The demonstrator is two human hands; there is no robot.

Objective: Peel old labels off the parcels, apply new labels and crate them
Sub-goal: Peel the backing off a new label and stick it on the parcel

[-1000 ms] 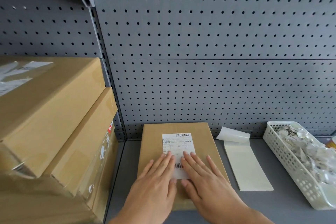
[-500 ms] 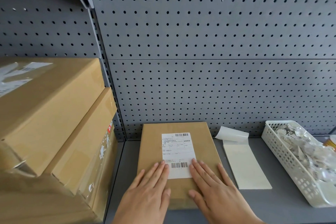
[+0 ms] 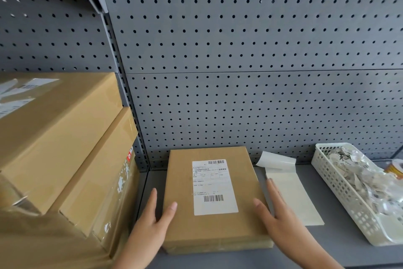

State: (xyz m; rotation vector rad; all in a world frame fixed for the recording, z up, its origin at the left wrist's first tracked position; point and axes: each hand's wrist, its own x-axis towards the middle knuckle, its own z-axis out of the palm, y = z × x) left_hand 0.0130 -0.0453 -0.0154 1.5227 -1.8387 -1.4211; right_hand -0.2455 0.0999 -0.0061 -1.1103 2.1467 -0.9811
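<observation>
A flat brown parcel lies on the grey shelf, up against the pegboard. A white shipping label with two barcodes is stuck flat on its top. My left hand lies along the parcel's left edge, fingers straight down the side and thumb on top. My right hand mirrors it at the right edge, thumb on the top face and fingers straight along the side.
A pale label backing sheet with a curled far end lies just right of the parcel. Further right stands a white slotted basket full of crumpled peeled labels. Large stacked cardboard boxes fill the left side. A grey pegboard rises behind.
Both hands have slid off the label, where they were pressing it flat, and moved apart to the parcel's left and right edges. The label is now fully visible.
</observation>
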